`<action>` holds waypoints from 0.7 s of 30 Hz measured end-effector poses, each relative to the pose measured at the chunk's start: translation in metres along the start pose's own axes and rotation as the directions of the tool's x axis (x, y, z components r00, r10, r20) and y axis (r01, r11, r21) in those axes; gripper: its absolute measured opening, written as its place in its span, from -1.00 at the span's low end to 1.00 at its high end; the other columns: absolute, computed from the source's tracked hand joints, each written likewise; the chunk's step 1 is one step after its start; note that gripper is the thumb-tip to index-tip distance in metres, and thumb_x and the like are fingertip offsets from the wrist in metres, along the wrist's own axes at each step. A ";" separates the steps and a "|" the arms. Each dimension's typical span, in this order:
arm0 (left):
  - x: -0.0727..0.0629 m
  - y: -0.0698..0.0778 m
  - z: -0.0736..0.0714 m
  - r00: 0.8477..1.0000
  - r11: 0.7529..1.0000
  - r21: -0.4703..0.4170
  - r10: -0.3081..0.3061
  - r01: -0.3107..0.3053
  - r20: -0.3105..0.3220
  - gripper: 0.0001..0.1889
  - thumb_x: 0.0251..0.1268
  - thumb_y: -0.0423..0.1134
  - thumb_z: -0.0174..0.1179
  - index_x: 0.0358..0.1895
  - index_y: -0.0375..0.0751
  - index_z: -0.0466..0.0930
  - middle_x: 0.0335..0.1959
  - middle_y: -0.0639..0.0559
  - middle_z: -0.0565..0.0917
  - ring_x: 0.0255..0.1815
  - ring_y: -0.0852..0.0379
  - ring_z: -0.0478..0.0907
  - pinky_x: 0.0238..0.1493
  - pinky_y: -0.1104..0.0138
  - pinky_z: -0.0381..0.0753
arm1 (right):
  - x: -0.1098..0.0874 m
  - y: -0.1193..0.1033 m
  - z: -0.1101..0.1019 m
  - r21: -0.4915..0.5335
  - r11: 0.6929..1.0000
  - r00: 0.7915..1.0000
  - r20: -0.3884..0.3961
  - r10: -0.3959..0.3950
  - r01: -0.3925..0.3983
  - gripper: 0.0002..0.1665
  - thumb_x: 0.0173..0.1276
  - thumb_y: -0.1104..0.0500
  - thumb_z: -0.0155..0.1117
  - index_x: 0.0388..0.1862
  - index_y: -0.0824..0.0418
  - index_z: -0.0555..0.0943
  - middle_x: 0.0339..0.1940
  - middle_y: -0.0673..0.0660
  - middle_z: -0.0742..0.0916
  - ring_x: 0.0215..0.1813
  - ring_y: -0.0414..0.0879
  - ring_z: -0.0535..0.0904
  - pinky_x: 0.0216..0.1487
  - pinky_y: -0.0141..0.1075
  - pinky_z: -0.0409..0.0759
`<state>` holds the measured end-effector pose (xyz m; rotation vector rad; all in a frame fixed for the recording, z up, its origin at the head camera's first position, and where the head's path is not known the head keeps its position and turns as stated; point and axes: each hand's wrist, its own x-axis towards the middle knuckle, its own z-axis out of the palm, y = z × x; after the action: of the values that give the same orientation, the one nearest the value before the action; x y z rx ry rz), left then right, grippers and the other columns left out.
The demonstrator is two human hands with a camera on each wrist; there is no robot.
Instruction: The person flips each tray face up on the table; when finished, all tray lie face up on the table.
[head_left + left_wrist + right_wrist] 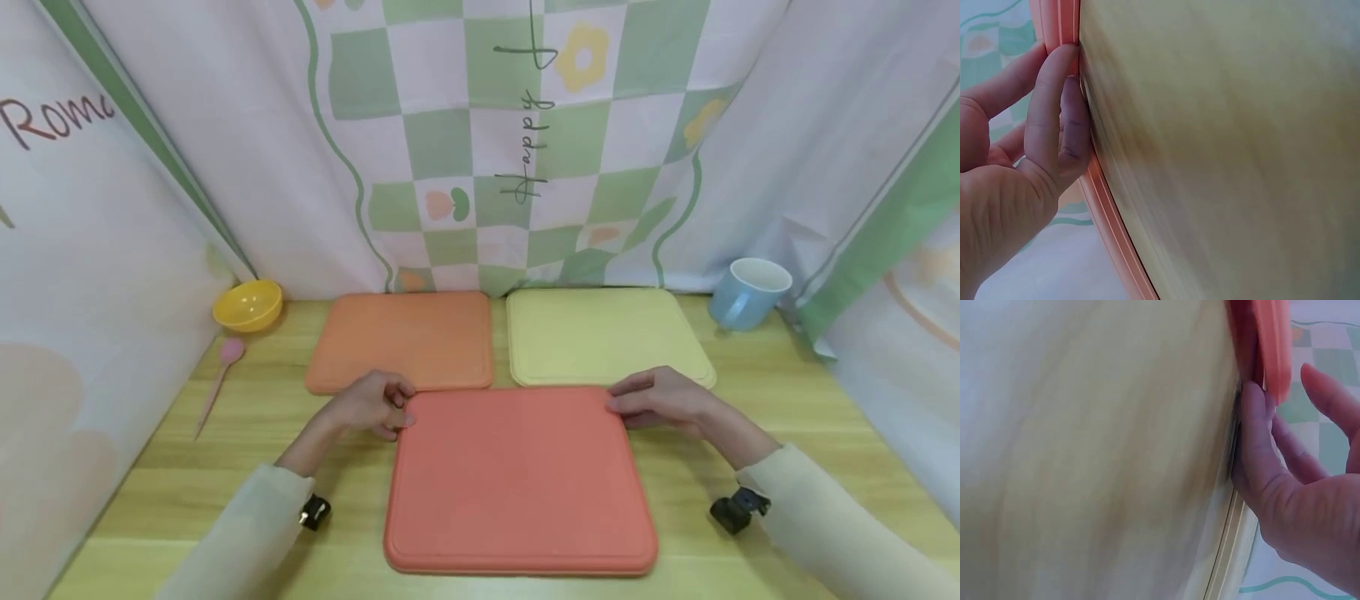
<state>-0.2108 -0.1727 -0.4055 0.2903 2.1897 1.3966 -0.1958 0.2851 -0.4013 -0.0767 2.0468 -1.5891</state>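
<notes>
Gripping the red board (pixel 517 483) by its two far corners, I have my left hand (pixel 372 404) and right hand (pixel 663 398) well apart, each nipping the rim. It lies in front of me, over the counter (pixel 810 408), with the orange board (pixel 405 342) and yellow board (pixel 607 333) just beyond; whether it rests flat or is slightly raised, I cannot tell. From the right wrist, my fingertips tuck against the rim while one digit stands clear, so that hold looks the lighter one. I judge the board to be stiff plastic, fairly light for its breadth and hardly fragile. Its smooth face would give little purchase, so the ridged rim seems the better place to take hold, at opposite sides to keep it level. Far left are a yellow bowl (pixel 247 308) and pink spoon (pixel 232 351); far right, a blue mug (pixel 738 300).
</notes>
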 end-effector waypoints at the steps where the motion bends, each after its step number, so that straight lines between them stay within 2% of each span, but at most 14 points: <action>1: 0.000 -0.001 0.000 1.000 1.000 -0.004 0.001 -0.001 0.002 -0.61 0.24 -0.52 0.34 0.11 -0.51 0.48 -0.26 -0.15 0.41 -0.34 0.03 0.54 -0.34 0.18 0.77 | 0.000 0.000 -0.001 0.009 1.000 1.000 0.012 -0.002 0.002 -0.40 0.42 0.22 0.36 0.26 0.61 0.45 -0.09 0.19 0.76 -0.07 0.01 0.75 0.00 -0.13 0.73; 4: 0.000 -0.002 0.002 1.000 1.000 -0.003 0.004 -0.004 0.006 -0.60 0.26 -0.52 0.33 0.13 -0.51 0.48 -0.25 -0.15 0.42 -0.33 0.03 0.54 -0.33 0.18 0.77 | 0.000 -0.004 -0.005 0.040 0.999 1.000 0.027 0.003 -0.004 -0.43 0.44 0.22 0.36 0.25 0.57 0.45 -0.09 0.20 0.76 -0.04 0.05 0.75 0.03 -0.10 0.72; 8: 0.001 -0.001 0.004 1.000 1.000 0.003 0.005 -0.005 0.000 -0.61 0.27 -0.54 0.31 0.15 -0.51 0.48 -0.25 -0.15 0.42 -0.32 0.04 0.54 -0.32 0.19 0.77 | -0.003 -0.016 -0.011 0.095 0.995 0.999 0.026 -0.020 0.017 -0.48 0.46 0.25 0.33 0.26 0.49 0.44 -0.07 0.14 0.75 -0.01 0.00 0.73 0.12 -0.12 0.68; 12: 0.004 0.001 0.005 1.000 1.000 -0.003 0.001 -0.001 -0.011 -0.63 0.28 -0.55 0.29 0.13 -0.50 0.48 -0.25 -0.15 0.44 -0.34 0.06 0.56 -0.32 0.23 0.76 | -0.006 -0.027 -0.019 0.182 0.977 0.990 0.059 -0.125 0.112 -0.64 0.52 0.33 0.20 0.25 0.36 0.51 0.01 0.11 0.76 0.05 -0.02 0.72 0.17 -0.15 0.65; 17: 0.006 0.005 0.008 1.000 1.000 -0.005 0.006 -0.006 -0.005 -0.64 0.29 -0.55 0.28 0.13 -0.50 0.48 -0.22 -0.17 0.49 -0.30 0.04 0.61 -0.25 0.22 0.77 | -0.010 -0.038 -0.024 0.332 0.919 0.961 0.097 -0.258 0.213 -0.63 0.57 0.44 0.04 0.20 0.21 0.65 0.12 0.14 0.74 0.11 -0.01 0.70 0.19 -0.19 0.63; 21: 0.008 0.008 0.011 1.000 1.000 0.003 0.020 -0.020 0.006 -0.65 0.30 -0.54 0.27 0.13 -0.52 0.49 -0.20 -0.19 0.49 -0.25 0.03 0.62 -0.19 0.20 0.77 | -0.014 -0.046 -0.024 0.470 0.855 0.942 0.129 -0.309 0.216 -0.56 0.60 0.46 -0.06 0.22 0.20 0.66 0.13 0.16 0.74 0.14 -0.03 0.69 0.21 -0.24 0.61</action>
<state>-0.2123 -0.1573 -0.4045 0.3181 2.1896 1.4012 -0.2075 0.2970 -0.3504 -0.3467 1.5169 -2.0980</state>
